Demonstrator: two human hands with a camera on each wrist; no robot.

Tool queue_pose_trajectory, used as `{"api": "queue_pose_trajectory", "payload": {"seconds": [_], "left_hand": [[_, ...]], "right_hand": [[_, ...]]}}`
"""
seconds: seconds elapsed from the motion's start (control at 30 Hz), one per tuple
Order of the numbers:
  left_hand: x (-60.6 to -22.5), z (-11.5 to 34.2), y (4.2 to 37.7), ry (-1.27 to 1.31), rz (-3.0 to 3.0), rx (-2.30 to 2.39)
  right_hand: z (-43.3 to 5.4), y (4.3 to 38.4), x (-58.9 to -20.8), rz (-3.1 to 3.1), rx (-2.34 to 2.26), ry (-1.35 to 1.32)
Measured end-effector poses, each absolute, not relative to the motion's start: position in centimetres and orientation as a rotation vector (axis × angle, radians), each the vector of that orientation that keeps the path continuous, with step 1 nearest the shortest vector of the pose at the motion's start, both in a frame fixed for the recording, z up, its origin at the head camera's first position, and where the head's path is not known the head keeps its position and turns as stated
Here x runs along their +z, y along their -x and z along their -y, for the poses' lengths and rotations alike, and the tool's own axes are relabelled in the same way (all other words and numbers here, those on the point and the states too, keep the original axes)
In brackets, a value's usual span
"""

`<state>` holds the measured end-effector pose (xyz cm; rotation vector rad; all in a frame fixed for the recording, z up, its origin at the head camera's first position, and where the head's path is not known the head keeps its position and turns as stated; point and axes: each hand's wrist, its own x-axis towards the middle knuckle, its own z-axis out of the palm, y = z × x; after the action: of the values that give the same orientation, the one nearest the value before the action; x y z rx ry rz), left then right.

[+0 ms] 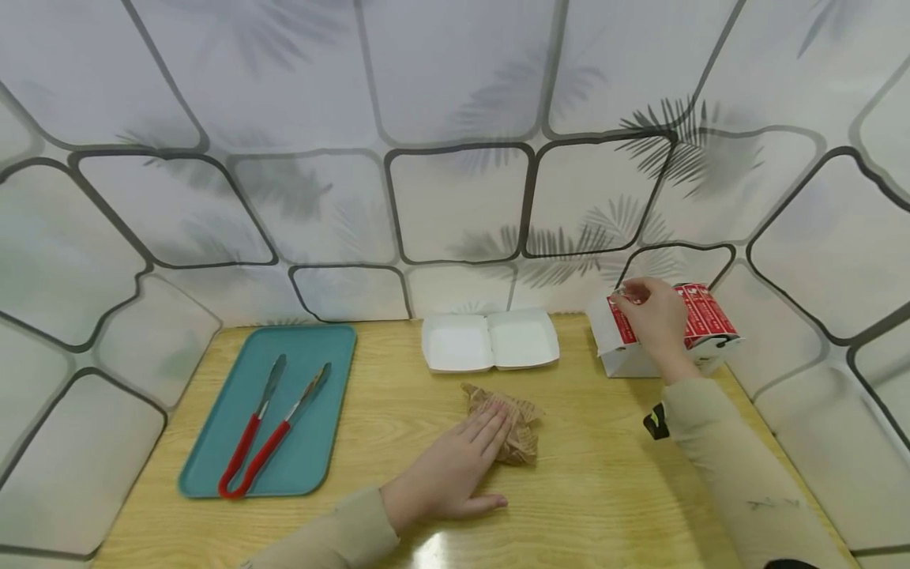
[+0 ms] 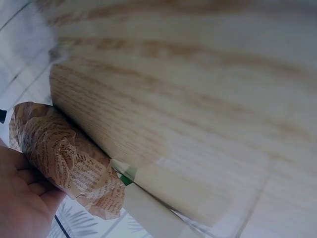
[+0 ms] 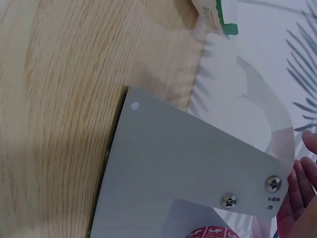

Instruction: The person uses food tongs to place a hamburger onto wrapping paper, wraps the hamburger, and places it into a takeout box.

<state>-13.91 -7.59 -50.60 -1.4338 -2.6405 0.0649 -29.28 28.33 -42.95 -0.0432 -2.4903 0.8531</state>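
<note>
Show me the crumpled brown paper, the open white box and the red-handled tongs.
Crumpled brown paper (image 1: 524,433): head view, its uncovered right side.
Open white box (image 1: 490,342): head view, the fold between its halves.
Red-handled tongs (image 1: 273,444): head view, the right red grip.

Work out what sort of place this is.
Likely a food-packing station: tongs lie on a teal tray, an open white carton sits by the wall, and the left hand rests on a crumpled brown paper bundle.
</note>
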Motion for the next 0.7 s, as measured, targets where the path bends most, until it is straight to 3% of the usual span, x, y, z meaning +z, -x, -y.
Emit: {"api": "queue_pose_trajectory", "payload": {"seconds": [0.7], "left_hand": [[-50.7, 7.6, 13.9, 1.432, 2.613, 0.100]], "right_hand": [[-28.9, 30.7, -44.9, 2.601, 0.712, 0.057]]}}
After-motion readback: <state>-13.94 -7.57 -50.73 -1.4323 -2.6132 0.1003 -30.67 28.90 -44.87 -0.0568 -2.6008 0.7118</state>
